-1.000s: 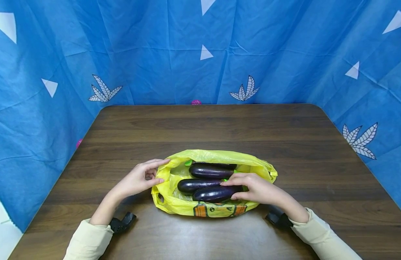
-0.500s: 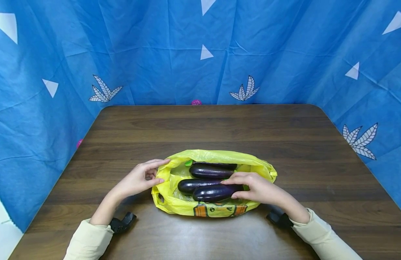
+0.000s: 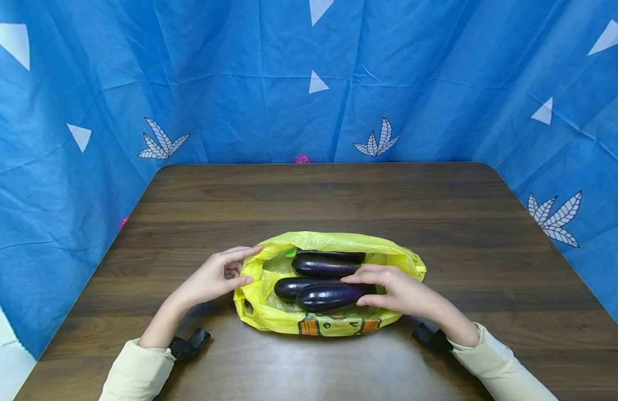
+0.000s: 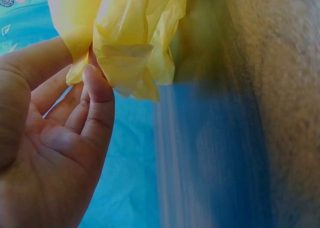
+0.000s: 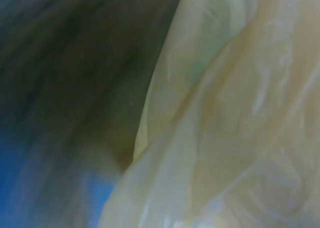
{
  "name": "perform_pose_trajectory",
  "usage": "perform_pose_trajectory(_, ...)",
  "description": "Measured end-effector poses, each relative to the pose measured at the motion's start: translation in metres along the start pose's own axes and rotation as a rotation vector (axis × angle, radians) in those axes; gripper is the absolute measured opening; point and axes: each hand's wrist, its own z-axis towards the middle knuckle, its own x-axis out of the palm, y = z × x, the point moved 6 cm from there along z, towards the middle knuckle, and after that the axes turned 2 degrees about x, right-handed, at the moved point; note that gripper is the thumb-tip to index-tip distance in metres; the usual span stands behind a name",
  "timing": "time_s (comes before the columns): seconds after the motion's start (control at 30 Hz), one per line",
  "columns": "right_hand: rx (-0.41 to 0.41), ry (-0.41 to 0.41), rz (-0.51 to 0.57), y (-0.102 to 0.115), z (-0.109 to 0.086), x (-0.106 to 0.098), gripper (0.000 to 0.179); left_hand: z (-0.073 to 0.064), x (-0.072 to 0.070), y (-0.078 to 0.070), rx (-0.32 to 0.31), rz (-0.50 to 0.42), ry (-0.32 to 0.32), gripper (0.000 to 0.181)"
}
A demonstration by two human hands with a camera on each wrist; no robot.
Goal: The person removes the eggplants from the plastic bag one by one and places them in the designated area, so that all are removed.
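A yellow plastic bag (image 3: 339, 240) lies with its mouth spread wide, and several glossy dark purple eggplants are inside. My left hand (image 3: 214, 275) holds the bag's left rim between thumb and fingers; the left wrist view shows the crumpled yellow plastic (image 4: 125, 62) at the fingertips of that hand (image 4: 60, 133). Reaching in from the right, my right hand (image 3: 394, 289) grips the nearest eggplant (image 3: 329, 297) by its stem end. Another eggplant (image 3: 285, 287) lies partly hidden behind it, with one more (image 3: 319, 265) farther back. In the right wrist view, bag plastic (image 5: 225, 138) hides the hand.
The bag rests on a dark wood-grain table (image 3: 309, 195), near its front. A blue patterned curtain (image 3: 289, 83) hangs behind and at both sides. Black wrist straps (image 3: 189, 344) sit at the cuffs.
The nearest eggplant has risen slightly with my right hand and overlaps more of the one behind it. My left hand stays at the bag's rim.
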Motion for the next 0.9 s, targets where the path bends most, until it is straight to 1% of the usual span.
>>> perform_pose_trajectory(0.3,-0.044,-0.034,-0.004,0.005,0.0,-0.005,0.041,-0.001,0.0,0.0,-0.007,-0.007,-0.005,0.058)
perform_pose_trajectory(0.43,-0.036,-0.039,-0.008,0.007,0.0,-0.007,0.041,-0.001,0.001,-0.001,-0.011,-0.008,-0.003,0.058)
perform_pose_trajectory(0.6,-0.017,-0.049,-0.025,0.01,-0.001,-0.012,0.042,0.0,0.002,0.0,-0.002,-0.015,0.001,0.059)
perform_pose_trajectory(0.9,-0.028,-0.078,-0.032,0.012,-0.001,-0.021,0.044,0.0,0.001,0.0,-0.002,-0.019,0.003,0.059)
